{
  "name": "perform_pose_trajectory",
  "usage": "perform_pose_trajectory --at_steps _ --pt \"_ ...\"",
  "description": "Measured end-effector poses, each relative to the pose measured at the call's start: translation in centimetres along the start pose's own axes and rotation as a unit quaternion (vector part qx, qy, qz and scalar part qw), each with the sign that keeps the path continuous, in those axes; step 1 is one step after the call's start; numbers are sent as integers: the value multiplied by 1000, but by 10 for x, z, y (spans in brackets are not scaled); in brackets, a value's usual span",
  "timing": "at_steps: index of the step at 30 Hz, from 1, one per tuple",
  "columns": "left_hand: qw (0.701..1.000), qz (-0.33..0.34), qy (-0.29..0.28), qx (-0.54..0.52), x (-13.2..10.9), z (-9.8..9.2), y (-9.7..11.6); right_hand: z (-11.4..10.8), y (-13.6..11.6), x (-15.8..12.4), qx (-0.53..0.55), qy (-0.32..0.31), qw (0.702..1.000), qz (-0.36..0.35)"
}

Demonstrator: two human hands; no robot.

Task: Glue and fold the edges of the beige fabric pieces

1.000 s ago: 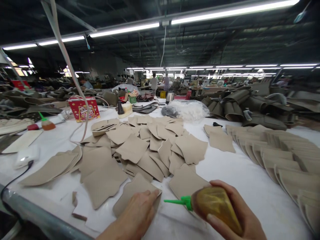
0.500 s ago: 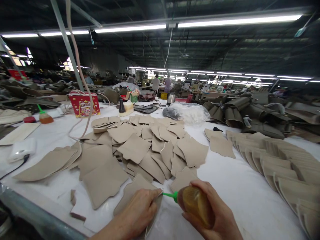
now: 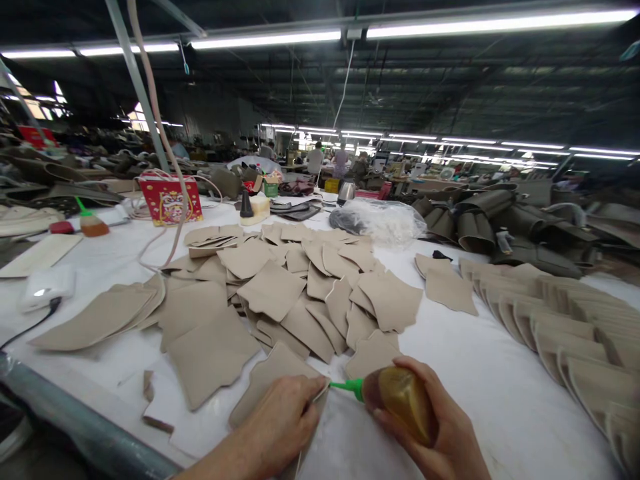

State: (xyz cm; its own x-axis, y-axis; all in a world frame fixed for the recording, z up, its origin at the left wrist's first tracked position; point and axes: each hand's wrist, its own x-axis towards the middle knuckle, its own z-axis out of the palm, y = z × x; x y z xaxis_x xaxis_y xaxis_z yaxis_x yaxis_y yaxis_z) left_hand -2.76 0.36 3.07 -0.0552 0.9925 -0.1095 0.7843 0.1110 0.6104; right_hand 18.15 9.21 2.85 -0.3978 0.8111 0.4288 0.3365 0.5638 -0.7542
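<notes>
My right hand [image 3: 435,433] grips an amber glue bottle [image 3: 403,400] with a green nozzle [image 3: 346,386]. The nozzle tip touches the right edge of a beige cut piece [image 3: 273,380] at the near edge of the white table [image 3: 480,360]. My left hand [image 3: 280,423] lies on that piece with its fingers curled, pinching the edge up near the nozzle. Just beyond my hands lies a loose heap of several more beige cut pieces [image 3: 300,293].
A row of overlapping beige pieces [image 3: 560,307] runs along the right. Larger pieces [image 3: 100,320] lie at the left, with a white device and cable [image 3: 45,287], a second glue bottle [image 3: 93,223], a red bag [image 3: 170,199], a clear plastic bag [image 3: 385,223]. A grey rail [image 3: 75,427] edges the table.
My right hand has brought the glue bottle leftward until the nozzle reached the piece's edge. My left hand's fingers curled and lifted that edge. The view shifted slightly.
</notes>
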Motion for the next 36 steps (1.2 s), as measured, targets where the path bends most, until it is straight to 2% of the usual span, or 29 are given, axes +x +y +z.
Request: perform_pose_trajectory --at_steps 5,8,11,16,22,27,32,36 --pt "1000 -13 -6 24 0 2 2 -2 4 3 27 -43 996 69" --pt "999 -15 -12 30 0 1 2 -4 7 6 25 -38 995 91" --pt "999 -15 -8 33 -1 1 2 -3 6 4 30 -40 995 91" --pt "999 -10 -6 33 -2 1 1 -3 -2 1 102 -73 985 118" --pt "1000 3 -4 18 -5 0 -2 -2 -5 -1 91 -44 986 132" --pt "1000 15 5 8 -6 2 -7 0 -9 -11 144 -106 972 153" --pt "999 27 25 -7 -5 5 -13 -2 -15 -15 119 -79 978 153" --pt "999 28 31 -11 -6 7 -14 -3 -12 -21 149 -125 971 139"
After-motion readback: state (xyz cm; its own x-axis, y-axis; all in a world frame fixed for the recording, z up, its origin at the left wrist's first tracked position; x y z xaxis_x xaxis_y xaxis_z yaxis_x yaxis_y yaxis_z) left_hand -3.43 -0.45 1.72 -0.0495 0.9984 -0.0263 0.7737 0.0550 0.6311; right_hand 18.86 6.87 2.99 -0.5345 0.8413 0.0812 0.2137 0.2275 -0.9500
